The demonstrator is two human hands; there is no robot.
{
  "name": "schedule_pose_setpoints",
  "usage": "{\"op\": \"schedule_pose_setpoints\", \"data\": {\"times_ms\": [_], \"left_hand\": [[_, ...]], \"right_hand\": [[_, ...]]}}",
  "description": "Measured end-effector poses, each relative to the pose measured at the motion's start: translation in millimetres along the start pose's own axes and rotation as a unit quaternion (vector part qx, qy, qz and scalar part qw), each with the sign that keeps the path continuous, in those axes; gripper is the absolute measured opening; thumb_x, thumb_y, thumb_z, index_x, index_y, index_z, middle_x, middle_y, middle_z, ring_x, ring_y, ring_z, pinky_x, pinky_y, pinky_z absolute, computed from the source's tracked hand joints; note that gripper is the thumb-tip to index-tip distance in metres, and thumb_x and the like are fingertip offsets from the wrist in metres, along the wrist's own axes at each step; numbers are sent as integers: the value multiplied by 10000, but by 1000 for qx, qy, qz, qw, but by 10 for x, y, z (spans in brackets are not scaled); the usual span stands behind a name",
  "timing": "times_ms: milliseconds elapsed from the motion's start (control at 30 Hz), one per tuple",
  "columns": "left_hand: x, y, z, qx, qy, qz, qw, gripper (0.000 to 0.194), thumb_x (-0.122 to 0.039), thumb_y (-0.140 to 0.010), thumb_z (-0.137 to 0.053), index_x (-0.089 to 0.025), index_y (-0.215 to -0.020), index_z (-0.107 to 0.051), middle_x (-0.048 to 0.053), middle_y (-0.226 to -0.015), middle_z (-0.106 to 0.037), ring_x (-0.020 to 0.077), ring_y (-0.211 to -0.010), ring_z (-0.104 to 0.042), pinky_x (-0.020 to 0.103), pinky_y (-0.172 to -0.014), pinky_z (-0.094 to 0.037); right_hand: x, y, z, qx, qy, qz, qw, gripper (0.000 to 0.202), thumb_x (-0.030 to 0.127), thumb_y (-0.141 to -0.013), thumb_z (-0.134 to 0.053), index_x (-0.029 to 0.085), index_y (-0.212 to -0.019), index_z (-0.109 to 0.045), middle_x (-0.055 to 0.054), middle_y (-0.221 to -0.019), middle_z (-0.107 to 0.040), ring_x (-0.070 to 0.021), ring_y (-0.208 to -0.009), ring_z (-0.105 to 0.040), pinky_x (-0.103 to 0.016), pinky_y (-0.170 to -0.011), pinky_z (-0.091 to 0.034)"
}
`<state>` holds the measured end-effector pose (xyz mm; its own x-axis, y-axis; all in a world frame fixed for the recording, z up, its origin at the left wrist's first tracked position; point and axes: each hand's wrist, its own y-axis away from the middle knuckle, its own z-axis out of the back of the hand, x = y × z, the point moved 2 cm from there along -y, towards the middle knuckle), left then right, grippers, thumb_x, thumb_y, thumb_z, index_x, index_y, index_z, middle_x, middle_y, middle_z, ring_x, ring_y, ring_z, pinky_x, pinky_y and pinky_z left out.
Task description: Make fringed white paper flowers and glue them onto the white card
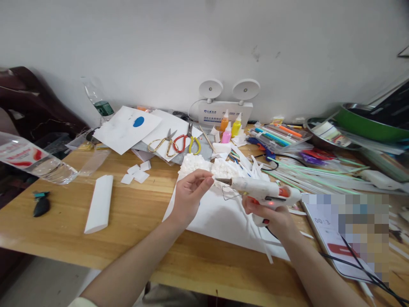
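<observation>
My right hand (267,212) is wrapped round the handle of a white hot glue gun (255,188), whose red light is lit. Its metal nozzle points left, close to the fingertips of my left hand (193,192). Those fingers are pinched together at a small white piece too little to make out, near the nozzle tip. Both hands are above a white sheet of paper (211,217). Behind them, a cluster of small white bits (196,163) lies at the back of the sheet. Thin white strips stick out beside the gun.
Scissors (169,143), pliers (194,143) and paint bottles (226,134) are at the back. To the left are a folded white paper piece (99,204), paper squares (135,172) and a water bottle (35,157). Glue sticks (297,172) and a phone (329,230) with cables crowd the right.
</observation>
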<state>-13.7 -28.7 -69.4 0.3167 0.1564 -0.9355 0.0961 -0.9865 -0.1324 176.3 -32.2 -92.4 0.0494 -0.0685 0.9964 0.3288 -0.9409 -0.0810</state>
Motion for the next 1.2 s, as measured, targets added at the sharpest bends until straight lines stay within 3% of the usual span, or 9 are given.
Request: {"op": "schedule_pose_setpoints", "data": {"times_ms": [500, 700, 767, 867, 933, 1033, 1100, 1200], "left_hand": [[-29, 6, -9, 11, -15, -11, 1000, 71, -260, -694, -653, -193, -715, -662, -6, -672, -565, 83, -650, -478, 197, -597, -382], [-30, 11, -15, 24, -30, -39, 999, 59, -250, -708, -639, -194, -712, -656, -2, -677, -553, 90, -655, -473, 206, -589, -384], [-28, 13, -10, 27, -34, -42, 998, 48, -242, -716, -632, -199, -718, -654, -4, -684, -556, 88, -658, -477, 204, -591, -387], [-19, 11, 3, 29, -41, -45, 998, 51, -245, -715, -633, -202, -731, -655, -4, -700, -569, 84, -646, -482, 201, -578, -388], [-10, 6, 13, 26, -48, -45, 998, 67, -255, -706, -641, -198, -737, -657, -1, -712, -582, 85, -645, -491, 201, -579, -393], [-9, -4, 22, 19, -60, -42, 997, 97, -280, -696, -645, -191, -733, -659, 3, -718, -595, 94, -658, -511, 209, -597, -409], [-23, -11, 22, 19, -70, -41, 997, 109, -287, -697, -641, -187, -738, -659, 5, -718, -595, 100, -664, -518, 214, -604, -415], [-56, -20, 21, 19, -77, -43, 996, 103, -277, -695, -641, -181, -731, -651, 4, -712, -589, 101, -672, -520, 216, -626, -418]], "right_hand": [[-39, 9, 36, -33, 21, -27, 999, 166, 294, -661, -598, 184, -544, -557, -6, -541, -514, -158, -537, -464, -281, -514, -356], [40, -41, 89, -111, 63, -7, 992, 159, 306, -664, -599, 180, -568, -585, -18, -623, -566, -181, -649, -520, -281, -588, -390], [45, -88, 186, -198, 101, -4, 975, 155, 320, -667, -592, 175, -615, -613, -28, -685, -590, -181, -661, -526, -269, -552, -389], [-18, -172, 414, -356, 144, -15, 923, 251, 389, -666, -595, 164, -770, -640, -40, -743, -602, -167, -618, -520, -248, -478, -369], [-96, -237, 584, -424, 167, -20, 890, 349, 436, -652, -606, 151, -851, -636, -41, -709, -601, -154, -553, -505, -247, -450, -362], [-218, -351, 807, -435, 275, -62, 855, 411, 487, -691, -537, 108, -796, -657, -69, -608, -606, -173, -505, -511, -278, -461, -376], [-275, -446, 906, -392, 382, -86, 833, 459, 490, -751, -434, 95, -767, -665, -95, -580, -614, -205, -531, -540, -297, -486, -384], [-319, -594, 993, -369, 429, -79, 821, 419, 454, -732, -459, 101, -788, -676, -124, -652, -649, -252, -648, -575, -325, -566, -393]]}}
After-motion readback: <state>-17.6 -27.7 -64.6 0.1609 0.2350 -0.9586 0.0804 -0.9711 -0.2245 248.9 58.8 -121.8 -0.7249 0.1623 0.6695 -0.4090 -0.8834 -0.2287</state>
